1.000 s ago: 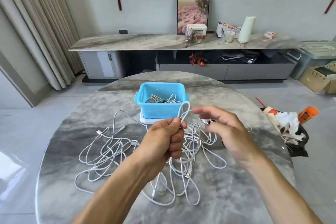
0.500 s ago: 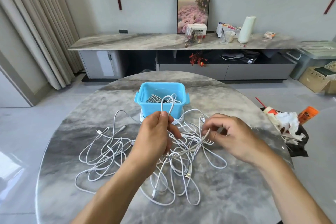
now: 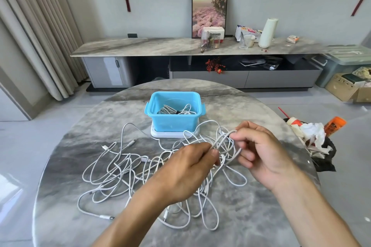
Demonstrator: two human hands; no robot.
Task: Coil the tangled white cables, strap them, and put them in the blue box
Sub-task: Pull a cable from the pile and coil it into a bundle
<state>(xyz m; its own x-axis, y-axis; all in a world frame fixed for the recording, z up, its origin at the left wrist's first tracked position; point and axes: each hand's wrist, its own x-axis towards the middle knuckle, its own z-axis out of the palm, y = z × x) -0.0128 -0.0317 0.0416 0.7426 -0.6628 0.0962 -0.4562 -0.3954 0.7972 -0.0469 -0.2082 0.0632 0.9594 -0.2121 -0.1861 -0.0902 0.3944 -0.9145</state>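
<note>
A short bundle of white cable (image 3: 222, 142) is stretched between the hands above the tangle of cables (image 3: 124, 172) on the table (image 3: 66, 216), likely being folded into a coil. The left hand (image 3: 186, 168) pinches one end, the right hand (image 3: 259, 148) the other. The blue box (image 3: 174, 122), just behind, already holds cables and has open room above.

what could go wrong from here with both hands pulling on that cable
1. The left hand and right hand pinch a strand that runs back into the tangled white cables; pulling it may tighten knots rather than free it.
2. Loops lie against the white base under the blue box; a tug could snag there and shift the box.
3. A loose connector might whip across the table.
</note>
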